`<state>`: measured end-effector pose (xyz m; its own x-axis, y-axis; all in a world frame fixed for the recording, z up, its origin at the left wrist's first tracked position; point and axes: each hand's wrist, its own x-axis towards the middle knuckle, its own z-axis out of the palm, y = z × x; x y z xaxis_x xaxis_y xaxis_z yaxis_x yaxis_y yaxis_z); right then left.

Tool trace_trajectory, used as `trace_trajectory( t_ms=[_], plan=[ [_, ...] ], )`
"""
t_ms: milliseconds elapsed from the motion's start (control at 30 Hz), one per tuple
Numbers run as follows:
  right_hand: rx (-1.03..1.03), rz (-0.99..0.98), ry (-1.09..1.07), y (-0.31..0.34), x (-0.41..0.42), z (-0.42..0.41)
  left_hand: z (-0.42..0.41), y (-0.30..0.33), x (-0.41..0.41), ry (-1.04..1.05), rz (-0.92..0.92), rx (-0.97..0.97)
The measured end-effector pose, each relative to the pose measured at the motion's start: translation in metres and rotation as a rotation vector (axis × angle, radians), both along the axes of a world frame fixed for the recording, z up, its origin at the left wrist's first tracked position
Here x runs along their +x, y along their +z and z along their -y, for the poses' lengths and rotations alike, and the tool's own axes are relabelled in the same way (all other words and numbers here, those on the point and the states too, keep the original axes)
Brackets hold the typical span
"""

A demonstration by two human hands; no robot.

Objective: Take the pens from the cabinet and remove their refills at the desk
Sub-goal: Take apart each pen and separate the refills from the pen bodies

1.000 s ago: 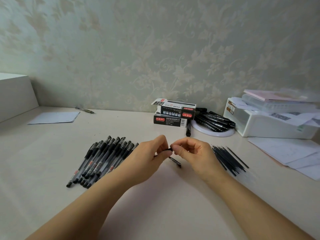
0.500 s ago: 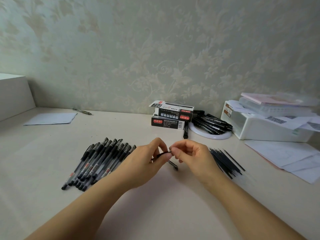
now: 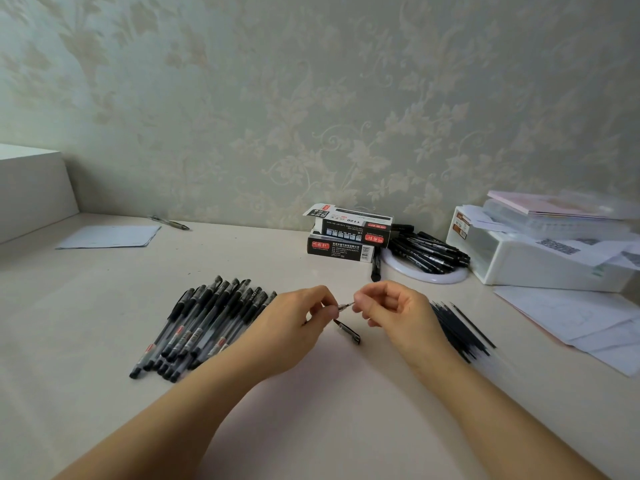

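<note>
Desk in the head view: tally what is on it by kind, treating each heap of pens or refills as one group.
Pen boxes: 2, stacked
Heaps of pens: 2, one left of the left hand, one on the white ring
Refill heaps: 1
Loose caps: 1
Pens in hand: 1, pinched by both the left hand and right hand
Total: 7
</note>
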<state>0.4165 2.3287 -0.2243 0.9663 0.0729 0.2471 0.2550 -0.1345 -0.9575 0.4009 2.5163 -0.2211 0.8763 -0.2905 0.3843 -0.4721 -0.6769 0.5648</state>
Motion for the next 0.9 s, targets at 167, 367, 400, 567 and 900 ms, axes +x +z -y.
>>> trace_trajectory(
  t_ms=[167,367,400,567,900],
  plan=[
    [-0.324,0.116,-0.192,-0.006,0.005,0.008,-0.003,-0.003,0.002,0.016,-0.009,0.016],
    [-0.624,0.198,-0.111,-0.008,0.003,0.006,-0.002,-0.006,0.003,0.006,-0.018,0.052],
    [-0.641,0.207,-0.105,-0.008,0.003,0.005,-0.002,-0.006,0.003,0.003,-0.017,0.054],
    [-0.612,0.178,-0.098,-0.011,0.003,0.004,-0.002,-0.007,0.003,-0.005,-0.021,0.05],
    [0.064,-0.071,-0.085,0.005,-0.006,-0.008,0.002,0.0,0.001,-0.059,-0.104,-0.214]
  ],
)
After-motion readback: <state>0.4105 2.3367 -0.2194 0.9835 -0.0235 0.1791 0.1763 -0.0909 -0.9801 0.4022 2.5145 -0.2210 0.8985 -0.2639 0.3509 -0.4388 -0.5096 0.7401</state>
